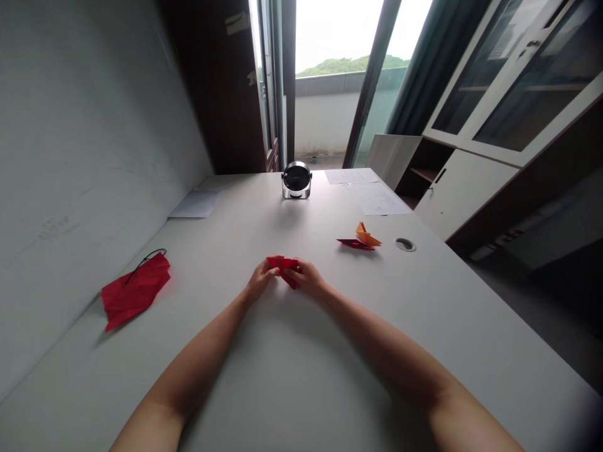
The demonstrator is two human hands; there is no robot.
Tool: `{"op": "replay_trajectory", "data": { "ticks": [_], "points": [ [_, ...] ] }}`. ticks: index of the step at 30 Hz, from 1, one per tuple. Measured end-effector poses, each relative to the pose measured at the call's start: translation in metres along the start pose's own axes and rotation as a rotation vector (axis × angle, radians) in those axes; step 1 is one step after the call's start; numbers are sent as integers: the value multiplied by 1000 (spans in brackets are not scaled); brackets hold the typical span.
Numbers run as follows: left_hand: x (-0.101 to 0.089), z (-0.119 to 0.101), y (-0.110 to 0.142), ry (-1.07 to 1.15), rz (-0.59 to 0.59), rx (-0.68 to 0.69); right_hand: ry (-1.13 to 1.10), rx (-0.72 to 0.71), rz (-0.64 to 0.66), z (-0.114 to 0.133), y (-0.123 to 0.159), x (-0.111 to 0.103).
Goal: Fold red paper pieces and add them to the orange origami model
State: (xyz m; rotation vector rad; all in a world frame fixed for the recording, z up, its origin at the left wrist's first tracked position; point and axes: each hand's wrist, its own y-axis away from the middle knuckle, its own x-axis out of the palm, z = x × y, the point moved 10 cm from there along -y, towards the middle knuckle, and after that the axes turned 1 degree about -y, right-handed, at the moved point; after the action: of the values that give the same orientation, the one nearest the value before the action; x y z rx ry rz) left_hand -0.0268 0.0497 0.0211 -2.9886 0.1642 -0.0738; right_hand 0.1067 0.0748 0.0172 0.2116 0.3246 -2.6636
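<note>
Both sides of a small red folded paper (284, 265) are gripped above the middle of the white table (282, 383), with the left hand (260, 280) curled closed around the side toward the table's left edge and the right hand (309, 278) closed on the other, thumbs against the near face. Close to the left edge lies a creased red sheet (135, 291) with a black cord (147, 257) on it. Toward the right edge, an orange folded paper (367, 236) touches a dark red one (352, 243), just beside a round cable hole (405, 245).
</note>
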Motion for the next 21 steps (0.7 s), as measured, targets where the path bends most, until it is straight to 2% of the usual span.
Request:
{"op": "replay_trajectory", "data": {
  "ticks": [3,6,13,21],
  "points": [
    [-4,3,0,-2,-44,-12,100,-116,-66,8,-1,-5],
    [-6,6,-1,13,-63,-18,92,-169,-105,10,-1,-9],
    [-9,11,-1,8,-85,-37,-10,10,-181,-13,-2,-22],
    [3,5,1,-136,9,-11,14,-35,-115,7,3,-15]
  ]
}}
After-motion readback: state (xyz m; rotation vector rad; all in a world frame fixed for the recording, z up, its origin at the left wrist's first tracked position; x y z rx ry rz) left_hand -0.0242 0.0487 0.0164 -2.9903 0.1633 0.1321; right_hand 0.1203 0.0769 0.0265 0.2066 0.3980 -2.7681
